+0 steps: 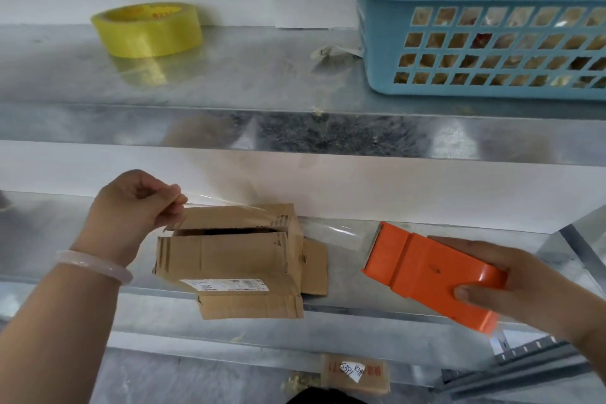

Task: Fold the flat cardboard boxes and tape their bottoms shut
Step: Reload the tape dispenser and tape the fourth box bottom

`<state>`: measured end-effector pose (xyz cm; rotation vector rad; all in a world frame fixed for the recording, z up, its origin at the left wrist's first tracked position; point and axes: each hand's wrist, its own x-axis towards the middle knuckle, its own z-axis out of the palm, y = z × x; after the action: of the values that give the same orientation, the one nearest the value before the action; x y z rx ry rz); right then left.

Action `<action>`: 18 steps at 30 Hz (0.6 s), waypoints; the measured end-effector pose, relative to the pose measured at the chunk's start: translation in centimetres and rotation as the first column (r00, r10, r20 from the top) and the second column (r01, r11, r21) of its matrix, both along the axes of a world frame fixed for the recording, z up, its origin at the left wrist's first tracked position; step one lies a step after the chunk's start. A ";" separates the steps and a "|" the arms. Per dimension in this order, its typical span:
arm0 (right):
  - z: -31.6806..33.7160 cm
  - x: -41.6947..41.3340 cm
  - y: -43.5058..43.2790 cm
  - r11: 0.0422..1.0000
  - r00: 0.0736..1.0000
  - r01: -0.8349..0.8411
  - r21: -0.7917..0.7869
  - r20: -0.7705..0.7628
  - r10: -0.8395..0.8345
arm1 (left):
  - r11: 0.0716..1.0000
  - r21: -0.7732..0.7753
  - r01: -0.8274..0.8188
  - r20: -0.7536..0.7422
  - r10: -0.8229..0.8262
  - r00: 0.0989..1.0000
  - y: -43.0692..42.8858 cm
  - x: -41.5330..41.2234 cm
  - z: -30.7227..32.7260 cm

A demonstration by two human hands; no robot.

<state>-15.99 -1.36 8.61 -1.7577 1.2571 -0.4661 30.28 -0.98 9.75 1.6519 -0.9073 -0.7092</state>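
On the left, the left hand [131,207] has its grip clenched in a pinch on the free end of the clear tape [328,231], just above the far left corner of the box [229,256]. The box sits at the front edge of the lower shelf [49,233], with one flap hanging over the lip and a dark gap between its two top flaps.

To do this well, I judge the flaps should first be pushed together so the seam meets. The strip can then be lowered along that seam (not slanting across a corner) and kept taut so it neither wrinkles nor sticks to itself. The left end ought to lap down over the box's side before it is rubbed flat.

At the right, the right hand [531,289] grasps the orange tape dispenser [429,275], fingers wrapped round its body and the cutter end toward the box. It should probably drop to the box's right edge before tearing.

The tape is nearly invisible where it crosses the cardboard, so I cannot tell whether it already touches the far flap. The label print is unreadable. The roll inside the dispenser is hidden. The blue basket [492,92] on the upper shelf is cut off at the right.
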 end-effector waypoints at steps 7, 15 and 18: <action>1.2 2.0 -1.4 0.984 0.986 -0.134 -0.122 -0.117 0.120 | 0.997 -0.033 -0.071 -0.115 0.067 0.991 2.7 2.2 0.2; 1.6 3.7 -2.3 0.948 0.958 -0.240 -0.210 -0.211 0.196 | 0.987 -0.011 -0.157 -0.151 0.154 0.976 4.7 2.8 -0.5; 1.1 3.5 -2.5 0.946 0.955 -0.243 -0.217 -0.227 0.193 | 0.986 -0.025 -0.164 -0.160 0.158 0.974 4.9 2.3 -0.3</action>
<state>-12.53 -3.82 9.74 -2.1714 1.1610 -0.3270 32.57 3.95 9.49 1.5906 -0.6622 -0.6956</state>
